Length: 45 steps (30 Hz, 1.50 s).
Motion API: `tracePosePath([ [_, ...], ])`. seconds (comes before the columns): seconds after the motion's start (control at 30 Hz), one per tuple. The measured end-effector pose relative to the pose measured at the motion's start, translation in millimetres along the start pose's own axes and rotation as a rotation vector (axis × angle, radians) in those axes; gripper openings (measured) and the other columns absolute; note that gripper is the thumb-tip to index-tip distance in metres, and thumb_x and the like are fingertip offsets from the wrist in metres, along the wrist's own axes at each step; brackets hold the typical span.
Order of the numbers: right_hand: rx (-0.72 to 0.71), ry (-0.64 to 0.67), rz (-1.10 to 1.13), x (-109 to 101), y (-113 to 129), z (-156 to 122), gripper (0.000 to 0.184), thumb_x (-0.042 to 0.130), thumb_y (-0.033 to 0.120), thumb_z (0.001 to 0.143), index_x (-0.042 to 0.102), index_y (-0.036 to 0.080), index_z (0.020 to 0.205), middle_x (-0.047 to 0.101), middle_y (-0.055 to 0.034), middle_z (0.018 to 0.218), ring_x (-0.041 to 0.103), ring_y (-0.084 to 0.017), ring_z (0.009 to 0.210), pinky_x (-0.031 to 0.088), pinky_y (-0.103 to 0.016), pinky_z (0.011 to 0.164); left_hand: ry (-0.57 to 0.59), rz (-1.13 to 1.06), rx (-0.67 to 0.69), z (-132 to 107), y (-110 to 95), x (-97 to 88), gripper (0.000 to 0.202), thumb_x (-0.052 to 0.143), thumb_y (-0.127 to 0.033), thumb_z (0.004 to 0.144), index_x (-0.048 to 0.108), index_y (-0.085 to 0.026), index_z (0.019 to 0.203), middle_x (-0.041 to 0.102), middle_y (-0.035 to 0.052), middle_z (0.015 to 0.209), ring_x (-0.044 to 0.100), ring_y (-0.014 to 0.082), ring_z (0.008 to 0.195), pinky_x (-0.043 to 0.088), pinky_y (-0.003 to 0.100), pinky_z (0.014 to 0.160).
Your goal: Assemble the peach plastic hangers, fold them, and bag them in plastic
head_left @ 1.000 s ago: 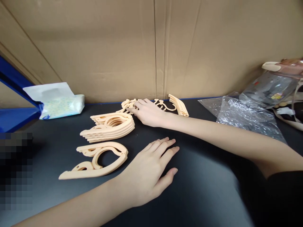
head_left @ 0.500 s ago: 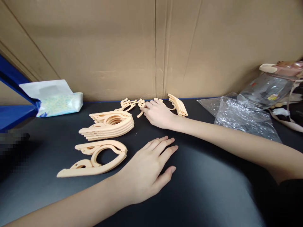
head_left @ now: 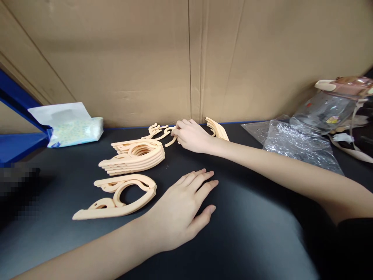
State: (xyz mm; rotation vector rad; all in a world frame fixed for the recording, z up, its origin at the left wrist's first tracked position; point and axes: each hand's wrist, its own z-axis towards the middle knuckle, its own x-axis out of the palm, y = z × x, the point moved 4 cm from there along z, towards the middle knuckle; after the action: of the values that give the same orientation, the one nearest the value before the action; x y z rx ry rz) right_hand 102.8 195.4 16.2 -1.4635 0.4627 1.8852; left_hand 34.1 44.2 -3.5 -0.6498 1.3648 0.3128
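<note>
Our left hand (head_left: 180, 210) lies palm down on the black bench (head_left: 247, 217), fingers loosely spread, thumb held apart, nothing in its grasp. At its 12 o'clock, farther off, our right hand (head_left: 190, 136) is bent over some slim pieces with its fingers curled; a short curved piece (head_left: 170, 142) shows beneath the fingertips, yet we cannot tell whether they grip it.

At the left hand's 9 o'clock, just beside the wrist, we have a folded hanger (head_left: 113, 212) lying flat. It is smooth, pale peach plastic, with two long arms hinged at a rounded end, a ring-like curve between them and small notched lobes along their inner sides. Toward 10 o'clock sits a stack (head_left: 136, 162) of the same shape, several layers deep and slightly fanned, its rings lined up into a ribbed hollow. Beyond that, around 11 o'clock, slender hooks (head_left: 154, 127) in the same colour overlap loosely. At 1 o'clock, partly behind our right forearm, a bundle of curved arms (head_left: 218, 129) leans at a slant.

Crumpled clear plastic (head_left: 300, 144) and a transparent bottle (head_left: 323, 111) lie toward 2 o'clock; a tissue packet (head_left: 74, 130) rests far off at 10.
</note>
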Motion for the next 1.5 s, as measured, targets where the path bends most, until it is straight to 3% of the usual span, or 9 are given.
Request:
tracePosePath([
  [0.33, -0.057, -0.013, 0.033, 14, -4, 39, 0.03, 0.042, 0.007, 0.091, 0.07, 0.004, 0.1, 0.066, -0.0202, 0.113, 0.051, -0.031, 0.109, 0.033, -0.042, 0.092, -0.002, -0.013, -0.005, 0, 1, -0.7, 0.048, 0.042, -0.032, 0.1, 0.045, -0.013, 0.144, 0.042, 0.0124, 0.154, 0.034, 0.0301, 0.145, 0.037, 0.054, 0.115],
  [0.63, -0.113, 0.049, 0.197, 16, -12, 40, 0.035, 0.039, 0.0, 0.087, 0.065, 0.014, 0.106, 0.071, -0.0098, 0.109, 0.056, -0.024, 0.106, 0.035, -0.036, 0.091, -0.002, -0.021, -0.008, -1, 0, -0.7, 0.048, 0.042, -0.031, 0.1, 0.047, -0.012, 0.144, 0.043, 0.0125, 0.154, 0.034, 0.0307, 0.145, 0.036, 0.054, 0.116],
  [0.87, -0.105, 0.068, 0.283, 20, -16, 46, 0.035, 0.042, -0.003, 0.078, 0.06, 0.015, 0.102, 0.069, -0.0073, 0.094, 0.059, -0.022, 0.084, 0.04, -0.033, 0.078, 0.003, -0.024, -0.012, 1, 0, -0.8, 0.048, 0.042, -0.031, 0.1, 0.046, -0.012, 0.144, 0.042, 0.0128, 0.154, 0.033, 0.0305, 0.145, 0.036, 0.054, 0.116],
  [1.0, -0.105, -0.014, 0.304, 23, -14, 53, 0.043, 0.035, -0.002, 0.085, 0.056, 0.012, 0.12, 0.064, -0.0131, 0.118, 0.058, -0.025, 0.102, 0.042, -0.039, 0.086, 0.008, -0.028, -0.013, 1, 0, -0.5, 0.049, 0.043, -0.032, 0.1, 0.045, -0.013, 0.145, 0.041, 0.0124, 0.155, 0.033, 0.0299, 0.146, 0.035, 0.053, 0.117],
  [1.17, -0.193, -0.013, 0.35, 30, -3, 70, 0.039, 0.035, 0.021, 0.103, 0.053, 0.02, 0.137, 0.053, -0.0123, 0.14, 0.053, -0.025, 0.123, 0.042, -0.038, 0.096, 0.012, -0.025, -0.016, 0, 0, -1.1, 0.049, 0.043, -0.032, 0.1, 0.045, -0.013, 0.145, 0.042, 0.0128, 0.154, 0.032, 0.0301, 0.146, 0.035, 0.052, 0.117],
  [1.33, -0.256, 0.038, 0.367, 31, 3, 79, 0.035, 0.039, 0.019, 0.102, 0.064, 0.02, 0.127, 0.063, -0.0094, 0.132, 0.06, -0.023, 0.116, 0.045, -0.036, 0.093, -0.001, -0.029, -0.012, 0, 0, -1.1, 0.048, 0.042, -0.032, 0.1, 0.046, -0.013, 0.144, 0.043, 0.0126, 0.154, 0.032, 0.0298, 0.146, 0.035, 0.051, 0.117],
  [1.5, -0.257, 0.033, 0.365, 25, 1, 72, 0.034, 0.04, 0.016, 0.101, 0.067, 0.021, 0.121, 0.067, -0.0071, 0.126, 0.064, -0.018, 0.109, 0.047, -0.031, 0.087, -0.015, -0.037, -0.008, -1, 0, -0.9, 0.047, 0.044, -0.031, 0.099, 0.047, -0.013, 0.143, 0.043, 0.0132, 0.153, 0.033, 0.0308, 0.145, 0.036, 0.052, 0.116],
])
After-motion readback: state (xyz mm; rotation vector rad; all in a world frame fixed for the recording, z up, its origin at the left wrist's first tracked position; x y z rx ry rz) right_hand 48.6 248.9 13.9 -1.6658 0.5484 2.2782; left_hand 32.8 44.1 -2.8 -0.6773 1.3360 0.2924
